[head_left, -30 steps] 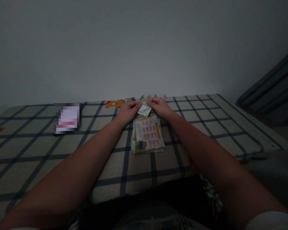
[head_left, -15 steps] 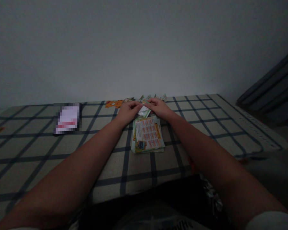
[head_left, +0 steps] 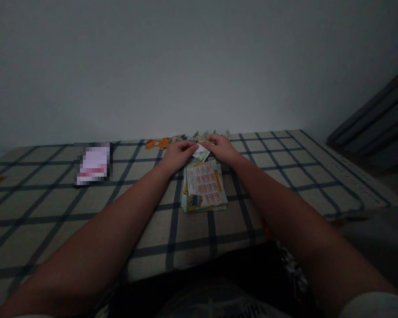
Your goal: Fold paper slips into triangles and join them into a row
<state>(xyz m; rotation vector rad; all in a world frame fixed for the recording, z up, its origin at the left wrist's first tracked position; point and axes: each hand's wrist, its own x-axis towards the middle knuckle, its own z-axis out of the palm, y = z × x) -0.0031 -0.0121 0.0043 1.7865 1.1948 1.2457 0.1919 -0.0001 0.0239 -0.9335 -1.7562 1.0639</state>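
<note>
Between my two hands is a small folded paper (head_left: 201,153), white with green printed parts. My left hand (head_left: 179,154) pinches its left side with thumb and fingers. At its right side my right hand (head_left: 221,148) grips it the same way. Just below the hands, nearer to me, lies a stack of printed paper sheets (head_left: 205,184), with rows of orange-red blocks on the top one. Behind my hands stand several small folded paper pieces (head_left: 227,134), partly covered by my fingers.
A checked cloth (head_left: 268,176) with bear prints (head_left: 157,143) covers the table. On the left lies a phone-like slab (head_left: 94,163), its lit face pixelated. The pale wall (head_left: 199,66) rises behind the table, and a dark curtain-like cloth (head_left: 378,119) hangs at the right.
The folded paper has turned slightly between my fingers, and its lower tip sits a little farther right and higher. The stack and the slab have stayed put.
</note>
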